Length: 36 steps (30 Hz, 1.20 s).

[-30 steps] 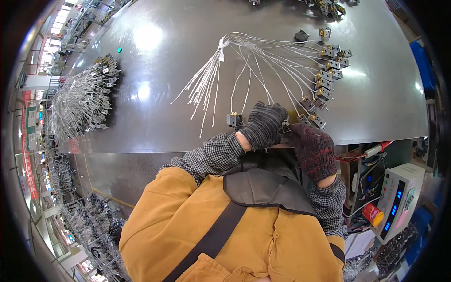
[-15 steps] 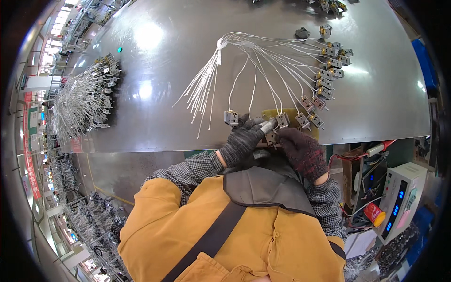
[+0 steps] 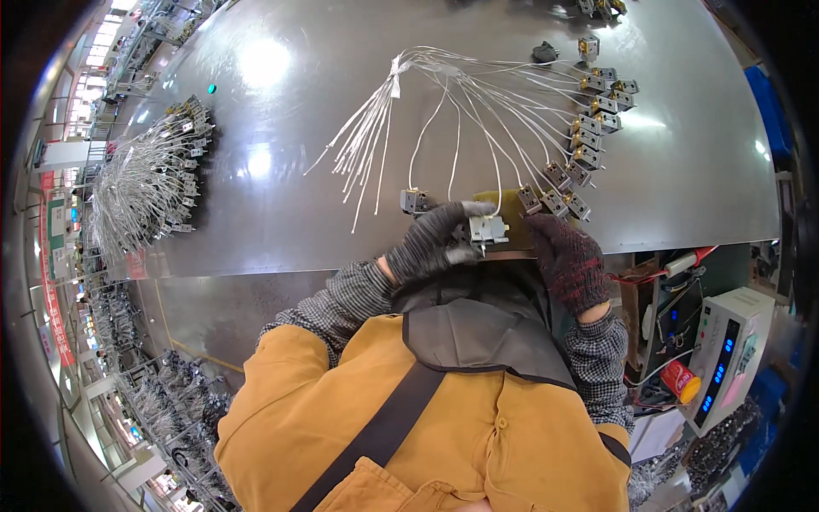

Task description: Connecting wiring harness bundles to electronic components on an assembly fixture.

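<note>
My left hand (image 3: 435, 243), in a dark grey glove with pale fingertips, grips a small boxy metal switch unit (image 3: 488, 229) between thumb and fingers. A thin white lead runs up from that unit. Just to its right, my right hand (image 3: 567, 263), in a dark red-and-black glove, has its fingers curled beside another metal unit (image 3: 529, 200); its fingertips are hidden. A yellowish pad (image 3: 512, 209) lies under this spot at the table edge. Left of my left hand sits a wired unit (image 3: 414, 201). White leads (image 3: 444, 68), tied together at the top, fan out to several units (image 3: 589, 128) on the right.
A large heap of wired units (image 3: 158, 171) lies on the left of the metal table (image 3: 299, 154). A dark lump (image 3: 544, 53) sits at the far right. Beside the table edge on the right are a white instrument with blue digits (image 3: 725, 358) and a red-and-yellow container (image 3: 680, 382).
My left hand has lifted a metal unit off the pad and turned it. My right hand has moved slightly right, away from that unit. The view has shifted a little.
</note>
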Available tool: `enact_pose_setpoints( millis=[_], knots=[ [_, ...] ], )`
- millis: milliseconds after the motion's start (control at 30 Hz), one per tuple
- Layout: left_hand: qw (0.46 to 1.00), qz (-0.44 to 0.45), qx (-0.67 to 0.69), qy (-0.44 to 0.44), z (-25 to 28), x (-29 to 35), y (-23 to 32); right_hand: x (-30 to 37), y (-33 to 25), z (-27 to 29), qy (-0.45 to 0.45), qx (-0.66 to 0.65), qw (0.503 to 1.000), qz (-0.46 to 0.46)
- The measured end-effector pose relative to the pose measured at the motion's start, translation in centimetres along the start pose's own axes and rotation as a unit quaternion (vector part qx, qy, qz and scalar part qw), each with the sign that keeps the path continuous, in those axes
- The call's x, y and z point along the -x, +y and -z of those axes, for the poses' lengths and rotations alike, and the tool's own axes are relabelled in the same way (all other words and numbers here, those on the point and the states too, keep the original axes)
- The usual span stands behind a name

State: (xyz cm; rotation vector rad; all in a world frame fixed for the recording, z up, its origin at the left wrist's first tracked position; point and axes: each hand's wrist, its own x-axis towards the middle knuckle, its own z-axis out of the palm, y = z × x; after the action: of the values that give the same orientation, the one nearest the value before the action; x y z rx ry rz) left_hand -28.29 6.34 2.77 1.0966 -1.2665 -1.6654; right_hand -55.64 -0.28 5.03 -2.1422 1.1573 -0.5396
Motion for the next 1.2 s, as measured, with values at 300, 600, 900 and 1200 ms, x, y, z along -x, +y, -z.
enact_pose_setpoints(
  millis=[300, 600, 900, 1200],
  knots=[
    [0.958, 0.011, -0.278, 0.069, 2.0, -3.8, 0.4, -2.5, 1.8, -0.1, -0.006, 0.02, 1.0, -0.015],
    [0.847, -0.126, -0.516, 0.028, 0.1, -5.4, 1.9, -2.4, 0.1, 0.2, -0.006, -0.03, 0.999, -0.023],
    [0.839, -0.043, -0.534, 0.091, -2.4, -6.1, 0.6, -0.8, -3.0, 1.8, -0.015, 0.039, 0.998, 0.049],
    [0.824, -0.04, -0.559, 0.089, -2.6, -6.5, 0.8, -0.8, -3.2, 1.8, -0.042, 0.11, 0.992, 0.037]
  ],
)
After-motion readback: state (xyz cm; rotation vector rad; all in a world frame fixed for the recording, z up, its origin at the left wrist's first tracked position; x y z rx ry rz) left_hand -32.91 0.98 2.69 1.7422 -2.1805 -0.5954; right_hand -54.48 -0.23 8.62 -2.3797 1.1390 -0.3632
